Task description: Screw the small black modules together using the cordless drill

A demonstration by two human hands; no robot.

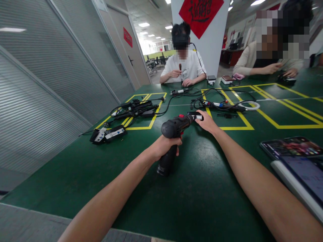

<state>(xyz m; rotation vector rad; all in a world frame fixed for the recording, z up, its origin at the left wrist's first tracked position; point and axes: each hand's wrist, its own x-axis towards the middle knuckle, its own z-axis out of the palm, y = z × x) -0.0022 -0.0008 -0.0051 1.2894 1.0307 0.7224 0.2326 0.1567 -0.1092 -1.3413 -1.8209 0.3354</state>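
Observation:
My left hand (164,146) is wrapped round the handle of a black cordless drill (174,127) with red details. The drill is held over the green table, its chuck pointing forward and to the right. At the tip of the chuck, my right hand (207,121) grips a small black-and-white part (196,116) between thumb and fingers. Whether a bit touches that part is too small to tell. Some of my right fingers are hidden behind the part.
Bundled black cables and adapters (141,109) lie left, with black-and-white pieces (114,131) nearer me. More cables and a tool (217,106) lie beyond my right hand. Phones (295,148) rest at right. Two people sit across the green table (196,201).

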